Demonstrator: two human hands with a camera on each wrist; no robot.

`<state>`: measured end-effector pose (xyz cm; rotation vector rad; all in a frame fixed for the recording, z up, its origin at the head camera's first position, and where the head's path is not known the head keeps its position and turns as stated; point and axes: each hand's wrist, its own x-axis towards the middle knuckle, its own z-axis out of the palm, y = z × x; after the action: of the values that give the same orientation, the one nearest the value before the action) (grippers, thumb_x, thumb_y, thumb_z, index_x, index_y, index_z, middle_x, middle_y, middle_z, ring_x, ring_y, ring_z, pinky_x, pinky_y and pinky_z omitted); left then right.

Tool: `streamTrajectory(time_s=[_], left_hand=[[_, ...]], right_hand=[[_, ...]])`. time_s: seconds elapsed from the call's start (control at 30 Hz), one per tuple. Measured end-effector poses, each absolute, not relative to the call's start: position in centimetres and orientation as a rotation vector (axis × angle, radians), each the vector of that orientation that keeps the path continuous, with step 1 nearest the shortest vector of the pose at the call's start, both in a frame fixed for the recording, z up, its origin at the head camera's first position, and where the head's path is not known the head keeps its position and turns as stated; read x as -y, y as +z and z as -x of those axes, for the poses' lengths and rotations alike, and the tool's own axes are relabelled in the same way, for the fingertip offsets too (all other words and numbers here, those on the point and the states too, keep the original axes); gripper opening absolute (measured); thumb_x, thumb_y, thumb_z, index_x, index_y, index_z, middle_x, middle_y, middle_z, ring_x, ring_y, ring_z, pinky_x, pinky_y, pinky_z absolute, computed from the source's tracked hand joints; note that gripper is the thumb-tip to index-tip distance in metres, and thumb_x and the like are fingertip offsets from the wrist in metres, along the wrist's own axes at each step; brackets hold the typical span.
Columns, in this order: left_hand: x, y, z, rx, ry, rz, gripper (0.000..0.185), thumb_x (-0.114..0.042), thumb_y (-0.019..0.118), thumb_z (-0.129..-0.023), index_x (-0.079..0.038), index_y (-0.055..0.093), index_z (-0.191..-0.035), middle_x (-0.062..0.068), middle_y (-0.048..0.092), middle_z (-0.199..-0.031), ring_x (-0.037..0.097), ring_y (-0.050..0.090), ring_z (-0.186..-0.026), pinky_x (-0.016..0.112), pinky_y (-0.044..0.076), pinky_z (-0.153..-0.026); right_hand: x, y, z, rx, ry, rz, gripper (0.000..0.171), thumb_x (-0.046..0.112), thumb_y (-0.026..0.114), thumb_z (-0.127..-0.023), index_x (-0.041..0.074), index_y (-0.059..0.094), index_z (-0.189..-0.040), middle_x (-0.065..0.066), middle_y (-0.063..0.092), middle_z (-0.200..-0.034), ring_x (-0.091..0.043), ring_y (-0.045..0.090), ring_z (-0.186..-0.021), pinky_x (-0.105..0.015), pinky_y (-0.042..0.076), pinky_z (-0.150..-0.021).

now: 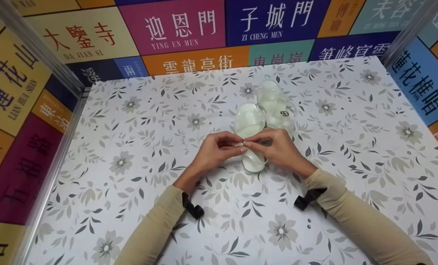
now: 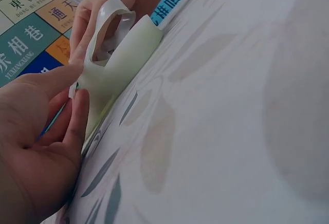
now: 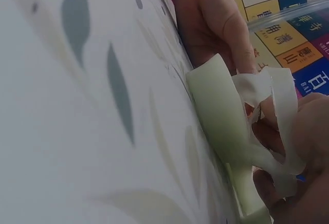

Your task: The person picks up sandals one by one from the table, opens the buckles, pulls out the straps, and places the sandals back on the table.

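Beneath the fingers [image 1: 226, 137], the near sandal [image 1: 249, 116] is milky white with a pale green tint; the far sandal [image 1: 268, 90], just beyond the fingers, is the same shade, with a dark mark [image 1: 284, 113] on it. All round the fingers, the white tablecloth [image 1: 219, 206] has a floral print in soft grey and beige (some of its leaves [image 3: 117, 91] darken to slate). Back from the fingers are tan sleeves [image 1: 149, 224] and black wrist bands [image 1: 195, 212]. Well beyond the fingers, the wall [image 1: 189, 7] is a patchwork of magenta, navy, orange and yellow blocks, many lettered in white.

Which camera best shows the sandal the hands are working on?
The head view: it shows the sandal from above, both ends visible, though the left hand and right hand partly cover it. Both wrist views show mostly one end, side-on, with straps.
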<state>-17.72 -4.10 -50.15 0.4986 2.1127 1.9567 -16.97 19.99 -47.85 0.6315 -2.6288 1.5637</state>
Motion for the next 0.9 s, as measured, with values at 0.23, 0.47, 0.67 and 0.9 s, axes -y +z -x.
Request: streamTrajectory(time_s=[0.23, 0.47, 0.67, 0.9], left_hand=[[3.56, -49.93, 17.32, -2.275, 1.887, -0.507, 0.025, -0.031, 0.088, -0.094, -0.014, 0.081, -0.11, 0.003, 0.081, -0.103, 0.016, 0.076, -0.094, 0.03, 0.064, -0.088], [3.39, -49.67, 17.15, -2.286, 1.843, -0.545, 0.024, -0.03, 0.085, -0.096, -0.016, 0.079, -0.114, 0.002, 0.081, -0.107, 0.016, 0.077, -0.096, 0.033, 0.065, -0.09], [3.45, -49.65, 17.21, -2.284, 1.834, -0.568, 0.02, -0.028, 0.085, -0.097, -0.016, 0.08, -0.113, 0.002, 0.081, -0.106, 0.016, 0.077, -0.096, 0.032, 0.065, -0.089], [3.38, -49.89, 17.26, -2.327, 1.82, -0.57, 0.018, -0.019, 0.083, -0.096, -0.016, 0.077, -0.112, 0.002, 0.078, -0.106, 0.014, 0.074, -0.097, 0.03, 0.065, -0.088]], right_hand=[[-19.67, -47.97, 17.02, 2.618, 1.502, -0.668, 0.016, 0.025, 0.087, -0.095, 0.017, 0.085, -0.108, 0.003, 0.082, -0.105, -0.014, 0.074, -0.101, -0.033, 0.062, -0.092], [-20.02, -48.02, 16.86, 2.643, 1.6, -0.69, 0.015, 0.022, 0.082, -0.099, 0.016, 0.081, -0.113, 0.003, 0.081, -0.109, -0.014, 0.075, -0.105, -0.029, 0.061, -0.097], [-20.18, -48.1, 16.93, 2.644, 1.653, -0.719, 0.013, 0.022, 0.08, -0.1, 0.018, 0.079, -0.113, 0.005, 0.081, -0.108, -0.013, 0.076, -0.104, -0.026, 0.061, -0.096], [-20.24, -48.38, 17.05, 2.657, 1.727, -0.727, 0.014, 0.023, 0.081, -0.099, 0.02, 0.077, -0.113, 0.005, 0.08, -0.108, -0.014, 0.076, -0.109, -0.032, 0.06, -0.104]])
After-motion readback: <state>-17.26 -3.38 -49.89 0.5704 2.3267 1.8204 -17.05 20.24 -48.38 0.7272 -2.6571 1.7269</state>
